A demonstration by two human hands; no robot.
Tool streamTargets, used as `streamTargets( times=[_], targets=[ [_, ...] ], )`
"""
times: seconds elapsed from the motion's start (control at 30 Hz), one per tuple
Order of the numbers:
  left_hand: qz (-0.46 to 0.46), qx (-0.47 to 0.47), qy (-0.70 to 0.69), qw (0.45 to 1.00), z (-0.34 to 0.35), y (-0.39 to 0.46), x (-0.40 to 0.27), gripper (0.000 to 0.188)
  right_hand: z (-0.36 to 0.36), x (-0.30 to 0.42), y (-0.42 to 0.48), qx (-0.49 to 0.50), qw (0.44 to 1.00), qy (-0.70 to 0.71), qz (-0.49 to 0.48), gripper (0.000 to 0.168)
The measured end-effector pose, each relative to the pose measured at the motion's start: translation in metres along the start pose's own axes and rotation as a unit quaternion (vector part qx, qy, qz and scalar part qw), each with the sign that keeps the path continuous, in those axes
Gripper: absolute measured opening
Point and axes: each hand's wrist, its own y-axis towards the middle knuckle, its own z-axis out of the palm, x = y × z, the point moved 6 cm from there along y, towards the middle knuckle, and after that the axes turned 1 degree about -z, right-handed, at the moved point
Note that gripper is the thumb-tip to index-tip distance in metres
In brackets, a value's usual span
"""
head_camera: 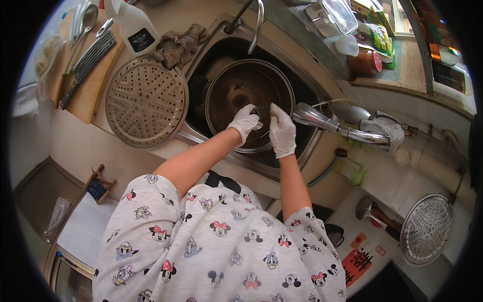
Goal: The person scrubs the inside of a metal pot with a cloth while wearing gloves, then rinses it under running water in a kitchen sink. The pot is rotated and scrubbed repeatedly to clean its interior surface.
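Both my hands wear thin whitish gloves and are over a large round metal pot (250, 62) in the sink (196, 135). Brownish liquid fills part of the pot, and small dark bits show in it. My left hand (246, 121) is closed around a small dark stringy clump (257, 111), perhaps a steel wool scrubber. A thin dark strand appears to stretch from it toward my right hand (282, 131). The right fingers are together at the pot's right side; whether they pinch the strand is unclear.
Left of the sink lie a perforated steamer plate (145, 102), a crumpled rag (183, 45), a white spray bottle (132, 28) and a cleaver (90, 62) on a wooden board (99, 88). A faucet (258, 26) arches over the back. A chrome spray tap (320, 119) reaches in from the right.
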Motion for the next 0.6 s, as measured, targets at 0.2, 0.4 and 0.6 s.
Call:
streamTargets(
  times=[0.2, 0.4, 0.6],
  targets=[
    [0.106, -0.079, 0.127, 0.983, 0.011, 0.072, 0.019, 0.043, -0.043, -0.057, 0.074, -0.035, 0.955, -0.292, 0.031, 0.057],
    [0.112, -0.092, 0.116, 0.983, 0.055, 0.108, 0.027, 0.035, -0.007, -0.088, 0.065, 0.02, 0.932, -0.338, 0.133, 0.033],
    [0.122, -0.241, -0.108, 0.957, 0.026, 0.149, -0.01, 0.033, -0.01, -0.073, 0.069, 0.068, 0.907, -0.371, 0.188, 0.036]
  ],
)
